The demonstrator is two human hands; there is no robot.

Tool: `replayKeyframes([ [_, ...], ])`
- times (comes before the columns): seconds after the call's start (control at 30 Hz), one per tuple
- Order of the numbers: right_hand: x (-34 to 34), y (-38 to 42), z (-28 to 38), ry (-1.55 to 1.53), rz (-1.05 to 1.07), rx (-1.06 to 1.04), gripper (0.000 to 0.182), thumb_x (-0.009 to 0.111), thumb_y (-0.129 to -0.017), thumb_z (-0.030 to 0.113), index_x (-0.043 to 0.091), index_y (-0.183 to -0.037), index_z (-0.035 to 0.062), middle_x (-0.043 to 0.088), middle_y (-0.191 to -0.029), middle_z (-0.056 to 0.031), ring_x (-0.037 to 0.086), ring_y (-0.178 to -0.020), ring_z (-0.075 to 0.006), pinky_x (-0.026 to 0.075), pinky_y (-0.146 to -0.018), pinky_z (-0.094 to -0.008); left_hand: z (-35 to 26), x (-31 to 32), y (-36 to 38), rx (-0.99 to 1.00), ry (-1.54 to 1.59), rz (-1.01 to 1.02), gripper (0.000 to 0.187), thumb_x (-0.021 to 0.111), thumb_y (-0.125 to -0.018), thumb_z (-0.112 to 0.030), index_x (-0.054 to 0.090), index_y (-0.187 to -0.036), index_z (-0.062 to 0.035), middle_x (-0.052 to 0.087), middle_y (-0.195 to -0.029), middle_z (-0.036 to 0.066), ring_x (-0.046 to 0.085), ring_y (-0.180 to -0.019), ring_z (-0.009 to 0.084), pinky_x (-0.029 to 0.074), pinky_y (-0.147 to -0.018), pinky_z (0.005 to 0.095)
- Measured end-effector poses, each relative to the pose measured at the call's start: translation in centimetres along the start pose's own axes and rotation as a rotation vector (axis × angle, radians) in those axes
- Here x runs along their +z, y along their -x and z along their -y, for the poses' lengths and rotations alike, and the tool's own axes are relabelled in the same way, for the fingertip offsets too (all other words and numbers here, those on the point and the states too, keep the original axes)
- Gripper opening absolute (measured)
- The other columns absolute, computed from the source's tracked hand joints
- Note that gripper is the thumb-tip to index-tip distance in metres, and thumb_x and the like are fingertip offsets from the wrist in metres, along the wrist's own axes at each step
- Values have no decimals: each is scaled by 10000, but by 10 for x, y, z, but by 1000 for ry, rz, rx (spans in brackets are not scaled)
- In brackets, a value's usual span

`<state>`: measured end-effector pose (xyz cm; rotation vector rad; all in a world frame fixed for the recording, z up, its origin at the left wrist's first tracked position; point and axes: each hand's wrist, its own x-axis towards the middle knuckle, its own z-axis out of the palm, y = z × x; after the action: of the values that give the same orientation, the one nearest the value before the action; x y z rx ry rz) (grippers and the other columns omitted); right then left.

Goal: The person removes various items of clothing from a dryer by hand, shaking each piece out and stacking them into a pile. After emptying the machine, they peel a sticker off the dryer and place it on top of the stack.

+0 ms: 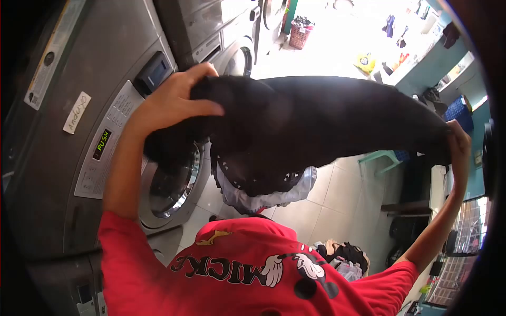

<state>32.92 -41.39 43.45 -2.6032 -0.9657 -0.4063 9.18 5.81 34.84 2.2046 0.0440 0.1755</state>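
A large black cloth (pixel 316 116) is stretched sideways in the air between my two raised hands. My left hand (pixel 182 97) grips its bunched left end, thumb and fingers round the fabric, close to the washer's control panel (pixel 108 137). At the far right, my right hand (pixel 458 139) is closed on the other end. Below the cloth hangs or lies a heap of grey-white and dark laundry (pixel 253 200), partly hidden by it; what supports the heap cannot be made out.
Front-loading machines stand along the left, one with a round glass door (pixel 171 184). A clothes pile (pixel 345 260) lies low right. Further off are a laundry basket (pixel 301 32), a green stool (pixel 380 158), a blue basket (pixel 457 109) and a yellow bag (pixel 365 62).
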Motion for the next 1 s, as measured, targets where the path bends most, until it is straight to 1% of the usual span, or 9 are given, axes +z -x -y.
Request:
replayKeyframes([
  [0.1,-21,10,-30,-156,-54,81,212,489,-849,88,548,-1047,40,527,-904,9,475,-805,-83,374,-756,-211,4,-10,2,238,-130,-62,310,662,-654,-76,486,-906,-33,542,-774,29,522,-717,98,419,-638,230],
  [0.33,-56,-27,-68,124,-248,-113,286,443,-880,218,525,-1135,119,469,-1161,-47,443,-1068,-183,319,-942,-315,6,-74,-6,507,-625,-637,399,567,-630,-25,482,-1014,-92,531,-930,45,505,-861,148,388,-798,251],
  [0.4,-31,-54,-72,199,-296,-274,308,429,-888,255,519,-1160,141,452,-1234,-64,433,-1143,-211,304,-995,-345,14,-56,-24,248,-361,-511,367,616,-643,-55,492,-986,-89,544,-912,39,514,-863,135,397,-785,249],
  [0.5,55,-90,-32,-194,-141,-62,349,455,-845,275,548,-1119,80,520,-1149,-98,473,-1085,-183,335,-933,-286,70,-14,-65,-166,308,-152,388,708,-655,-133,505,-983,-86,567,-912,32,531,-860,131,406,-786,250],
  [0.53,81,-101,-12,-337,-46,208,373,466,-836,302,551,-1102,56,554,-1103,-97,497,-1045,-183,349,-903,-278,91,-7,-78,-190,282,-157,392,711,-651,-130,506,-982,-80,571,-902,35,533,-853,131,409,-783,257],
  [0.63,129,-124,-26,-115,-27,202,388,458,-834,309,533,-1097,34,567,-1078,-130,511,-1029,-221,350,-892,-274,121,-11,-110,-134,192,-233,404,716,-633,-109,507,-975,-67,579,-874,40,537,-834,128,419,-773,273],
  [0.77,119,-141,-30,-208,-358,175,446,410,-849,378,520,-1123,44,549,-1117,-129,509,-1037,-252,353,-890,-287,71,-65,-120,22,-74,-458,362,619,-677,-148,527,-1021,-89,573,-856,8,518,-814,126,397,-768,266],
  [0.83,94,-127,0,-225,-461,226,448,422,-847,385,528,-1111,40,559,-1098,-128,524,-1015,-245,365,-872,-297,12,-74,-98,79,152,-582,276,472,-671,-20,518,-931,-97,529,-690,24,519,-682,143,390,-575,254],
  [1.0,110,-88,-24,-199,-533,208,383,450,-859,323,535,-1103,40,571,-1063,-131,545,-969,-228,382,-845,-297,19,-58,-44,267,-88,-625,420,552,-677,-61,509,-1095,-66,534,-1016,53,473,-992,154,331,-896,274],
])
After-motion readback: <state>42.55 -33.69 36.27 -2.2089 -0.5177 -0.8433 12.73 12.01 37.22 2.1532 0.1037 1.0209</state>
